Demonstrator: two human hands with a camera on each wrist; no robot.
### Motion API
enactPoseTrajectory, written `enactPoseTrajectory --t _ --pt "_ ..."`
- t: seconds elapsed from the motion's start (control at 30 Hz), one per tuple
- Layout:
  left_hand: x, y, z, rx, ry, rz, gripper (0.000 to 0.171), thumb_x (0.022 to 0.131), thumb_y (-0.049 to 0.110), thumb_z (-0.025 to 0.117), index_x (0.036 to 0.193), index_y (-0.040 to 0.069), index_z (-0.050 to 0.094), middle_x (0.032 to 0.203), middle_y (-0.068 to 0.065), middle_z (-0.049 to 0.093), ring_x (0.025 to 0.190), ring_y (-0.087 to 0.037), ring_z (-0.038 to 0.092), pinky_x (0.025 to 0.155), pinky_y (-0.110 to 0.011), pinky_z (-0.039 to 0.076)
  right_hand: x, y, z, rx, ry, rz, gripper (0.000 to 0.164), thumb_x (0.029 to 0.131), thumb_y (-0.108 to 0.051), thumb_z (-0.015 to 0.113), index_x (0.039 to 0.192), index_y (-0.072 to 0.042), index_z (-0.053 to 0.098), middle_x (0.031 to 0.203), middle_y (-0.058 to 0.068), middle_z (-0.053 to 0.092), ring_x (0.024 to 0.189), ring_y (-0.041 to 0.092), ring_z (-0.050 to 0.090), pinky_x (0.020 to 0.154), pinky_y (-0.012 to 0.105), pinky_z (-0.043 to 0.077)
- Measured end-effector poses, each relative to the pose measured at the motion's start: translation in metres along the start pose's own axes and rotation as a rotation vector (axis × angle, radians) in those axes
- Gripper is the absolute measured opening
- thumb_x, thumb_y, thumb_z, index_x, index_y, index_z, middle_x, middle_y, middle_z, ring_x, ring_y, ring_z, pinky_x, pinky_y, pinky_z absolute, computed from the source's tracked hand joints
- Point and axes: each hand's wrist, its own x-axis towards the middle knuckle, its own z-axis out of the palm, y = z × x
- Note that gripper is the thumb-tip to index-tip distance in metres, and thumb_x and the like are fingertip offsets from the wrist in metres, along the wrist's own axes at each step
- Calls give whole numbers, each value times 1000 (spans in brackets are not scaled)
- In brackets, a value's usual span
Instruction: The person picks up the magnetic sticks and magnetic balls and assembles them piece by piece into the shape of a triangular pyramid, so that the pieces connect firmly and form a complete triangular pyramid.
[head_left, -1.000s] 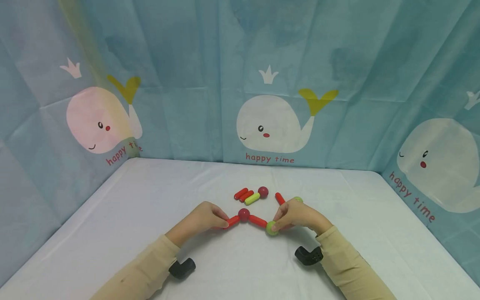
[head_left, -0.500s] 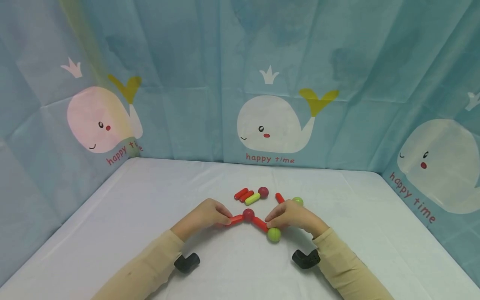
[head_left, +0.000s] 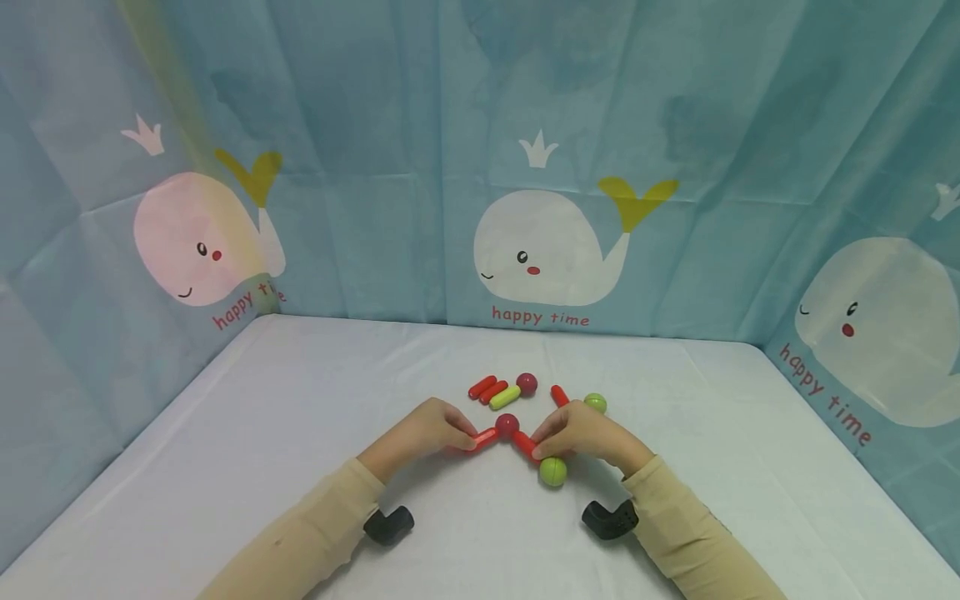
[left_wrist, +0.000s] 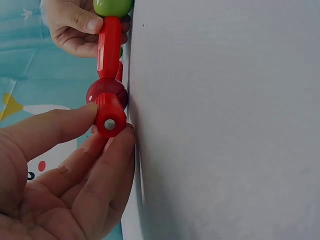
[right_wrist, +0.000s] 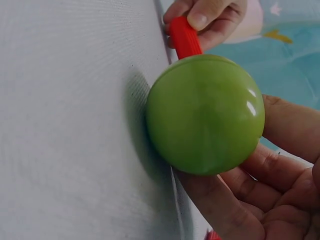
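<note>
In the head view, my left hand (head_left: pixel 431 429) pinches a red magnetic rod (head_left: pixel 487 437) between thumb and fingers. The silver tip of this rod (left_wrist: pixel 110 124) faces the left wrist camera. Its far end meets a dark red ball (head_left: pixel 507 426). From that ball a second red rod (head_left: pixel 527 446) slants toward a green ball (head_left: pixel 553 472), so the pieces form a bent chain low over the table. My right hand (head_left: pixel 588 433) pinches the second rod close to the green ball. Up close in the right wrist view, the green ball (right_wrist: pixel 205 115) hides most of that rod.
Behind the hands lie two red rods (head_left: pixel 488 389), a yellow-green rod (head_left: pixel 505 397) and another dark red ball (head_left: pixel 527 384). Beyond the right hand are one more red rod (head_left: pixel 559 395) and a second green ball (head_left: pixel 596 403). A whale-print curtain (head_left: pixel 360 250) borders the white table (head_left: pixel 300 392).
My right hand has shifted its hold from the green ball to the rod beside it. The left hand has moved right with its rod, and the chain is bent more sharply at the red ball.
</note>
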Motion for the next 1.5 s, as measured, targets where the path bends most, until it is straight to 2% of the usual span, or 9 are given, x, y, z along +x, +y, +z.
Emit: enactPoseTrajectory --t 0.7,1.03,1.23,1.37,1.5 --pt "0 5 3 -16 -6 -4 16 82 23 80 95 15 77 93 0 68 89 -17 57 76 -31 55 0 -1 -1 12 18 49 21 80 -20 82 98 -9 78 87 -1 74 73 13 62 71 28 54" --pt "7 2 1 -32 -31 1 15 83 25 79 94 16 78 92 0 69 89 -17 57 76 -29 52 -1 -2 -3 40 7 58 23 80 -20 81 100 -8 78 88 0 74 73 12 63 70 27 55" --pt "19 14 -8 -86 -5 -13 16 86 25 76 99 15 76 99 -2 69 87 -16 63 86 -33 56 -1 -3 -4 30 12 67 21 80 -20 81 98 -9 78 87 0 73 72 13 62 68 26 53" --pt "36 29 -14 -148 45 32 23 89 25 74 109 14 73 107 -3 70 92 -18 66 94 -39 55 0 -2 -4 22 20 83 20 80 -21 82 96 -10 79 85 -1 73 72 14 61 68 26 52" --pt "56 42 -15 -159 81 59 28 89 28 74 114 17 71 111 -2 71 99 -19 66 95 -39 54 0 -1 -3 31 19 80 20 80 -21 82 96 -9 78 85 -1 74 71 14 61 67 27 52"
